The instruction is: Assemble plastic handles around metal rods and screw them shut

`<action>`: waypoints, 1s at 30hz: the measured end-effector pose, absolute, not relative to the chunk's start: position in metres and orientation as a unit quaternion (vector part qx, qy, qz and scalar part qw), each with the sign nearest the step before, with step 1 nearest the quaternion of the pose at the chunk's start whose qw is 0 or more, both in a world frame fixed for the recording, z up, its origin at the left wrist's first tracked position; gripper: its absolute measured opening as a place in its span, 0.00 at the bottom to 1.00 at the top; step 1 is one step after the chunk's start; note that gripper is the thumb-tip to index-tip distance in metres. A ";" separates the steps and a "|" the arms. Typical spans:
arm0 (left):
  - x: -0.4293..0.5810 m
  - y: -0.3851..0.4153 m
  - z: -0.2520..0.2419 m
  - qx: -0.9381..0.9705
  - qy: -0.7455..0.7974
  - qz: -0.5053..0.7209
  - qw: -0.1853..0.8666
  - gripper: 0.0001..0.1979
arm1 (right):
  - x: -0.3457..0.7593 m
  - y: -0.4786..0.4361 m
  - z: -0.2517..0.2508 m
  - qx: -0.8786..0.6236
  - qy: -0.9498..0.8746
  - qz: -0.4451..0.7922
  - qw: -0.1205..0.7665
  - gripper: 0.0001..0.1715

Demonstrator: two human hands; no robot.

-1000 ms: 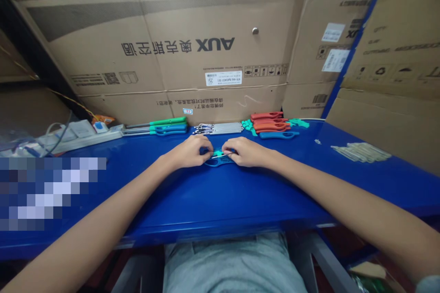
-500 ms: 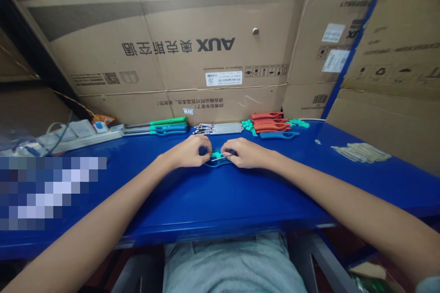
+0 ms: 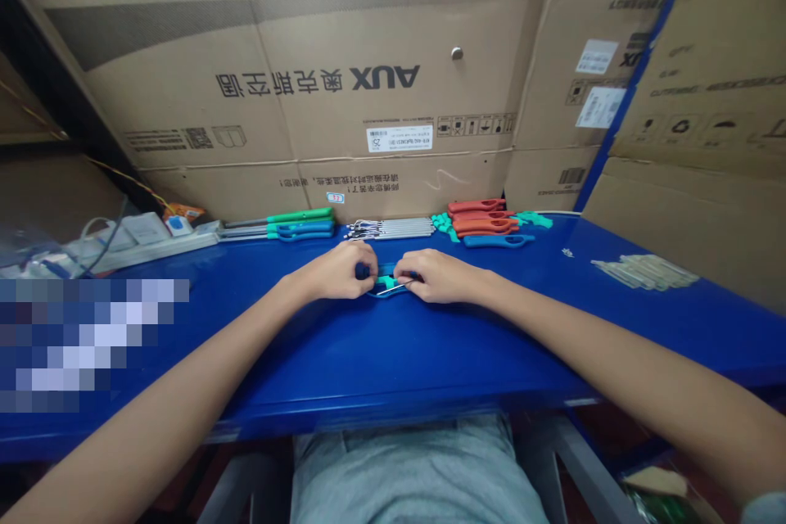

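Note:
Both my hands meet at the middle of the blue table (image 3: pixel 393 352). My left hand (image 3: pixel 337 270) is closed on the left end of a small blue plastic handle (image 3: pixel 384 290) with a teal insert. My right hand (image 3: pixel 433 274) pinches its right end together with a thin metal rod (image 3: pixel 393 288) that lies across it. Fingers cover most of the piece.
Along the back edge lie green and blue handled tools (image 3: pixel 295 227), a row of metal rods (image 3: pixel 393 228), red and blue handles (image 3: pixel 485 223) with teal parts. A power strip (image 3: pixel 144 241) sits far left, pale sticks (image 3: pixel 644 270) far right. Cardboard boxes (image 3: pixel 368 82) wall the back.
My hands have drawn slightly closer together over the piece and the metal rod has tilted a little. Nothing else on the table moved.

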State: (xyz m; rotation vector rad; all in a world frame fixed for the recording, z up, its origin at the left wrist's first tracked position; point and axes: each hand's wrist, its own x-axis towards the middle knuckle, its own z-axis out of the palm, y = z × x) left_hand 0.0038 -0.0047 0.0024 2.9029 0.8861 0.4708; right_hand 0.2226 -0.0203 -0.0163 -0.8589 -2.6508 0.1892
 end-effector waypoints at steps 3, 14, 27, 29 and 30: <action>0.003 -0.003 0.001 0.946 0.281 0.157 0.037 0.07 | 0.222 -0.020 -0.016 -0.302 -0.935 0.066 0.172 0.08; 0.003 -0.003 0.000 0.946 0.284 0.149 0.036 0.08 | 0.224 -0.018 -0.018 -0.297 -0.939 0.054 0.166 0.09; 0.003 -0.004 0.001 0.946 0.285 0.152 0.038 0.08 | 0.223 -0.020 -0.016 -0.301 -0.939 0.053 0.157 0.09; 0.003 -0.004 0.002 0.946 0.285 0.150 0.038 0.08 | 0.224 -0.020 -0.017 -0.300 -0.940 0.052 0.157 0.09; 0.003 -0.003 0.002 0.946 0.284 0.150 0.038 0.08 | 0.224 -0.020 -0.017 -0.300 -0.940 0.051 0.158 0.09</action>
